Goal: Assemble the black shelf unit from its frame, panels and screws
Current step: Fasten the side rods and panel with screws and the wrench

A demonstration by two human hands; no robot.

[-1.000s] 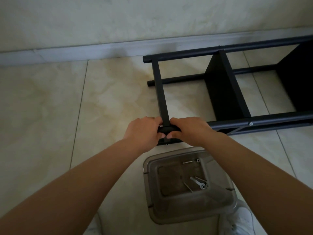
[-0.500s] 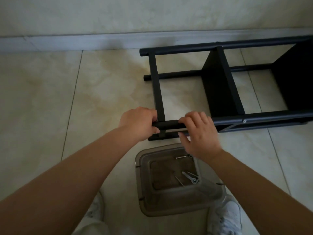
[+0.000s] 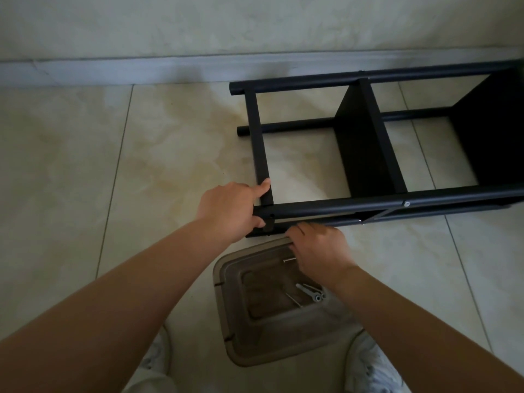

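The black shelf frame [image 3: 326,205] lies on its side on the tiled floor. Two black panels [image 3: 360,143] [image 3: 493,131] stand between its tubes. My left hand [image 3: 226,211] grips the near left corner where the near tube meets the crossbar [image 3: 259,137], with the index finger laid along the crossbar. My right hand [image 3: 320,251] is just below the near tube, fingers curled toward the lower tube [image 3: 397,217]; its fingertips are hidden. A silver screw head [image 3: 407,203] sits in the near tube.
A translucent brown plastic tray [image 3: 226,282] lies on the floor between my feet, holding several loose screws [image 3: 309,293]. My white shoes [image 3: 371,364] flank it. The wall's baseboard [image 3: 170,69] runs just behind the frame. Bare tiles spread to the left.
My right hand has come off the top of the near tube and dropped toward the lower tube and the tray's rim. My left hand stays on the corner, its index finger now stretched out.
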